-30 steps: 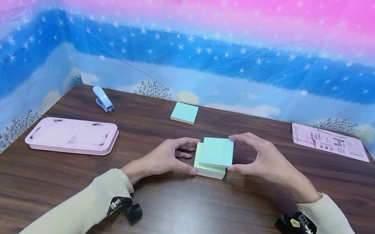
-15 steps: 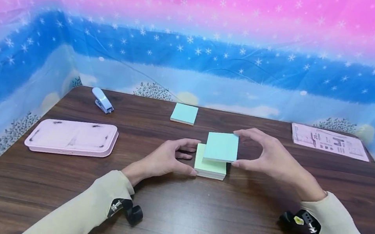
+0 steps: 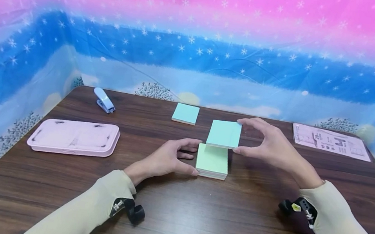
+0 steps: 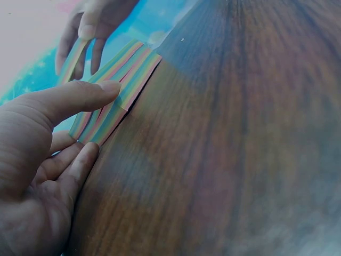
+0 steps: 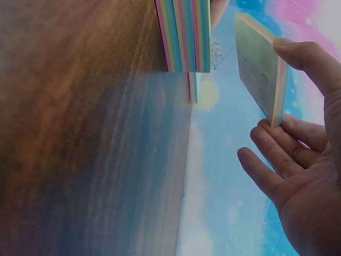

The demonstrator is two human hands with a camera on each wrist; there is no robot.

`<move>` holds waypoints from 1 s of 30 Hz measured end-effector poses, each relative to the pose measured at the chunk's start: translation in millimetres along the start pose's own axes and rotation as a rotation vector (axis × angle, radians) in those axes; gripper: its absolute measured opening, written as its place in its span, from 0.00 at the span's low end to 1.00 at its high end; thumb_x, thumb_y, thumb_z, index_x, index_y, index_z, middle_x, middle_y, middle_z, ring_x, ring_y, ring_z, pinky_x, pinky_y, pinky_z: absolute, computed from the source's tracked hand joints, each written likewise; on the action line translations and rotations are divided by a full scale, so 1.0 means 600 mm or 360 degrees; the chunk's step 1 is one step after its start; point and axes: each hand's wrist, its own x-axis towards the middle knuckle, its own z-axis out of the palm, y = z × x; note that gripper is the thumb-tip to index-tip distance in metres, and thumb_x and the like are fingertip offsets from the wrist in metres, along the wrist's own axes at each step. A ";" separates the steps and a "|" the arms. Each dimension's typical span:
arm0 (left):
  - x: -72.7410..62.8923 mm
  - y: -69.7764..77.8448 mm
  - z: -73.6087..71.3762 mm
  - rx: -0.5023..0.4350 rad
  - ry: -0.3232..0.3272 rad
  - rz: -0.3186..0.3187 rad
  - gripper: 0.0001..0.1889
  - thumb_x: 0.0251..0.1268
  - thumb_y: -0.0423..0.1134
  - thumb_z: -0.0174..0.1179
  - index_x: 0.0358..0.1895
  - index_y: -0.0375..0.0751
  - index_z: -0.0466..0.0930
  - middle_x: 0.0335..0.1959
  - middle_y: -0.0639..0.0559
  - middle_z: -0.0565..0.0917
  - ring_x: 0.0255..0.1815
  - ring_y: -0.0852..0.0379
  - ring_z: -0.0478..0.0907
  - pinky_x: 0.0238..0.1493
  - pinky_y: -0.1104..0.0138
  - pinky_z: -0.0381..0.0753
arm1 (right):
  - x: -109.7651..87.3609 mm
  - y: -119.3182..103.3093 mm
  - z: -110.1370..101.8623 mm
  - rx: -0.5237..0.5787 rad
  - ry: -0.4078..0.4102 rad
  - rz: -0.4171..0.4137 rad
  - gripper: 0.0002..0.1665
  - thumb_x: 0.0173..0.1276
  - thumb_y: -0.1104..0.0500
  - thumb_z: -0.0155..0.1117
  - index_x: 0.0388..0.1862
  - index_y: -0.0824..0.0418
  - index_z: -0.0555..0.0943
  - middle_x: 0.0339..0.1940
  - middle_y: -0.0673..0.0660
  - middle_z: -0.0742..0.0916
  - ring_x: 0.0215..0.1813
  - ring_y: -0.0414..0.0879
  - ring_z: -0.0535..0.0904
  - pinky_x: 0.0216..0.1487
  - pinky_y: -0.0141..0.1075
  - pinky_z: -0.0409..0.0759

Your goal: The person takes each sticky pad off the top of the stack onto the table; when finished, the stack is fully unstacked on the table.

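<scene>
In the head view my right hand [image 3: 272, 150] pinches a pale blue-green sticky note pad [image 3: 224, 133] by its right side, thumb at the near corner and fingers at the far one. The right wrist view shows this pad [image 5: 258, 69] off the table, its edge layered in several colours. Below it stands a stack of sticky note pads [image 3: 212, 162], light green on top. My left hand [image 3: 166, 155] holds the stack's left side between thumb and fingers. Striped edges of the stack [image 4: 128, 74] show beside the thumb in the left wrist view.
Another blue-green sticky note pad [image 3: 185, 113] lies at the table's back. A light blue stapler [image 3: 104, 100] and a pink case [image 3: 74, 137] sit on the left. At the back right is a flat pink printed packet [image 3: 331, 142]. A patterned cloth [image 3: 195, 55] hangs behind the table [image 3: 174, 218].
The right hand has lifted the blue-green sticky note pad off the stack and moved it away towards the back, uncovering the light green top. The left hand has stayed at the stack.
</scene>
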 end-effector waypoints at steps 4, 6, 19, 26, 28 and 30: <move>-0.001 -0.002 0.000 -0.0006 -0.0011 0.0002 0.45 0.57 0.35 0.80 0.80 0.39 0.68 0.71 0.41 0.78 0.66 0.46 0.81 0.66 0.60 0.82 | 0.016 0.008 0.000 -0.0031 0.0019 0.0012 0.46 0.60 0.45 0.85 0.75 0.56 0.77 0.62 0.56 0.85 0.65 0.54 0.79 0.67 0.59 0.76; -0.001 -0.002 0.000 -0.0006 -0.0016 0.0007 0.45 0.58 0.35 0.80 0.80 0.38 0.68 0.71 0.41 0.78 0.66 0.46 0.81 0.66 0.60 0.82 | 0.024 0.012 -0.001 -0.0028 0.0027 0.0027 0.46 0.61 0.46 0.85 0.75 0.56 0.77 0.62 0.56 0.85 0.65 0.54 0.79 0.67 0.59 0.75; 0.000 0.001 -0.003 -0.0018 -0.0015 0.0018 0.45 0.58 0.34 0.80 0.79 0.38 0.69 0.70 0.41 0.78 0.65 0.46 0.81 0.66 0.60 0.82 | 0.082 0.027 0.012 -0.0056 -0.0041 0.0115 0.50 0.62 0.42 0.83 0.78 0.59 0.74 0.71 0.58 0.79 0.71 0.57 0.75 0.70 0.61 0.74; 0.000 -0.001 -0.002 -0.0021 -0.0015 0.0008 0.45 0.57 0.34 0.80 0.79 0.38 0.69 0.70 0.41 0.78 0.65 0.46 0.81 0.66 0.61 0.82 | 0.111 0.040 0.032 -0.0022 -0.0101 0.0119 0.50 0.62 0.45 0.83 0.77 0.63 0.74 0.67 0.60 0.82 0.67 0.58 0.78 0.68 0.58 0.77; 0.000 -0.003 -0.002 -0.0022 -0.0014 0.0008 0.45 0.57 0.35 0.80 0.79 0.39 0.69 0.69 0.42 0.79 0.65 0.46 0.81 0.66 0.61 0.82 | 0.118 0.042 0.037 -0.0020 -0.0107 0.0130 0.49 0.62 0.45 0.83 0.77 0.63 0.74 0.67 0.60 0.82 0.66 0.58 0.78 0.67 0.58 0.78; 0.000 -0.003 -0.003 -0.0021 -0.0009 0.0009 0.45 0.57 0.35 0.81 0.79 0.39 0.69 0.69 0.42 0.79 0.65 0.47 0.81 0.65 0.60 0.82 | 0.125 0.043 0.042 -0.0033 -0.0118 0.0136 0.49 0.62 0.45 0.83 0.77 0.63 0.74 0.67 0.61 0.81 0.67 0.58 0.78 0.68 0.58 0.77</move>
